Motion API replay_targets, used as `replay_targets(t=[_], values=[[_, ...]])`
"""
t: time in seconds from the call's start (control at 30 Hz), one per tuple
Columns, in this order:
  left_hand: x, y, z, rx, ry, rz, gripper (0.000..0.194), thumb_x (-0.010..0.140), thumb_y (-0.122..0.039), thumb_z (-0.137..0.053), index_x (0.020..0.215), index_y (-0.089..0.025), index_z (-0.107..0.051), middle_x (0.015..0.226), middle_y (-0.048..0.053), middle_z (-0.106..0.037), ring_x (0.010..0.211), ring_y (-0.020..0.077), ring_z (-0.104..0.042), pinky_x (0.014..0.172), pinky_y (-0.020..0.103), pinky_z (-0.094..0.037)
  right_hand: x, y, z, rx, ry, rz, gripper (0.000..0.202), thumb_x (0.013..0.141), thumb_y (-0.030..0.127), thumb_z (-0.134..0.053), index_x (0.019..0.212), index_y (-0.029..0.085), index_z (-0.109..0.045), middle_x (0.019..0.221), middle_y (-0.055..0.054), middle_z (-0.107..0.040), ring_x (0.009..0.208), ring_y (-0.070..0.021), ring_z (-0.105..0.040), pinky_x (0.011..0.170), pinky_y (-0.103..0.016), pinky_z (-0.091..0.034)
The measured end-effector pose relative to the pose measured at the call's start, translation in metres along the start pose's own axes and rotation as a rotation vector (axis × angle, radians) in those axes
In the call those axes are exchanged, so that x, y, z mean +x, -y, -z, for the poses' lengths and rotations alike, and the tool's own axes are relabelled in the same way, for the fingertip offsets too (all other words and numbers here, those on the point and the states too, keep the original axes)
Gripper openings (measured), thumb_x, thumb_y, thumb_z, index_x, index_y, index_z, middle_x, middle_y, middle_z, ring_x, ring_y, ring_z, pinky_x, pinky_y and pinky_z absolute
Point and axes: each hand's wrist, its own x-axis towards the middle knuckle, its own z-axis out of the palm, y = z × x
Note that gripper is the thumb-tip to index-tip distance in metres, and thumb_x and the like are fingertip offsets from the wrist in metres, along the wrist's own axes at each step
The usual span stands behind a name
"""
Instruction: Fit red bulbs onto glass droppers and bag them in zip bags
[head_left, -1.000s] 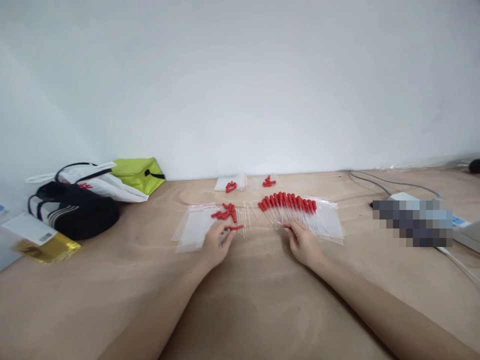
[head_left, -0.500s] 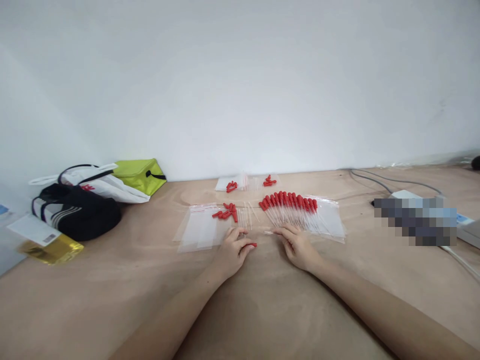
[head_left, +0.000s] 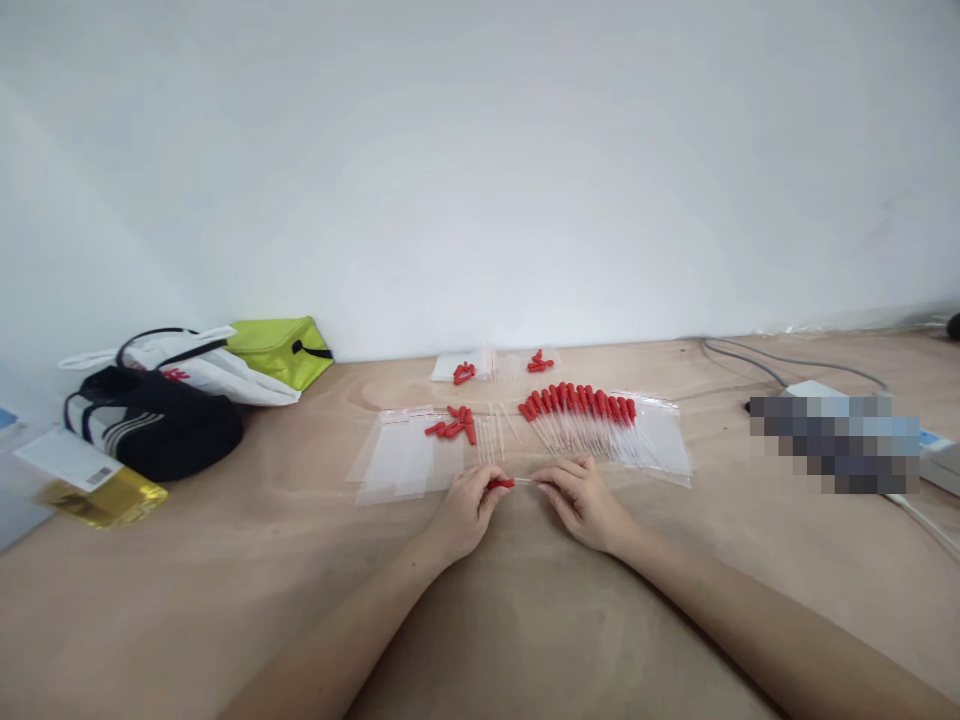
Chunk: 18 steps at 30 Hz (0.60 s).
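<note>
My left hand (head_left: 466,510) pinches a red rubber dropper bulb (head_left: 502,484). Opposite it, my right hand (head_left: 584,500) is closed on a thin clear dropper tube (head_left: 523,481), whose end meets the mouth of the bulb; how far it goes in is too small to tell. Beyond my left hand, several loose red bulbs (head_left: 454,425) lie on clear zip bags (head_left: 405,450), with thin bare tubes (head_left: 493,435) beside them. Past my right hand, a fanned row of droppers (head_left: 581,405) with red bulbs fitted rests partly on more clear bags (head_left: 664,440).
At the back lie two small groups of red bulbs (head_left: 464,373) with bagged tubes between them. On the left are a black cap (head_left: 172,425), a lime-green bag (head_left: 274,350) and a gold packet (head_left: 105,500). A white power strip (head_left: 814,390) with grey cables is at right.
My hands have come closer together. The red bulb in my left hand has turned towards the tube, and the tube's end has reached it.
</note>
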Motion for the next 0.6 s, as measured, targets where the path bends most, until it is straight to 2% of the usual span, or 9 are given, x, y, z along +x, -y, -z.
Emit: replay_targets(t=[0.27,0.43,0.6], values=[[-0.0007,-0.0022,0.0023,-0.076,0.013,-0.033,0.015,0.085,-0.023,-0.042,0.086,-0.019,-0.056,0.081,0.001,-0.064,0.076,0.0150,-0.058,0.070,0.027,-0.042,0.0019,-0.0012,-0.0001,0.006,0.047,0.025,0.023,0.084,0.015,-0.041,0.093,0.022,-0.061,0.079,-0.002,-0.063,0.067,-0.0122,-0.053,0.071,-0.031,-0.027],[-0.0016,-0.0035,0.0019,-0.042,0.040,-0.103,0.013,0.082,-0.020,-0.046,0.079,-0.019,-0.059,0.076,0.000,-0.065,0.073,0.0144,-0.059,0.071,0.027,-0.040,0.0040,-0.0061,0.0021,0.001,0.089,0.081,0.028,0.082,0.011,-0.041,0.094,0.025,-0.062,0.086,-0.001,-0.063,0.075,-0.0122,-0.054,0.071,-0.031,-0.024],[-0.0021,-0.0016,-0.0003,0.021,0.022,-0.094,0.014,0.082,-0.023,-0.047,0.078,-0.019,-0.060,0.071,-0.001,-0.065,0.067,0.0139,-0.058,0.070,0.028,-0.039,0.0038,-0.0031,-0.0012,-0.138,0.031,0.102,0.026,0.081,0.012,-0.041,0.092,0.021,-0.062,0.078,-0.003,-0.062,0.069,-0.0132,-0.050,0.068,-0.031,-0.021]])
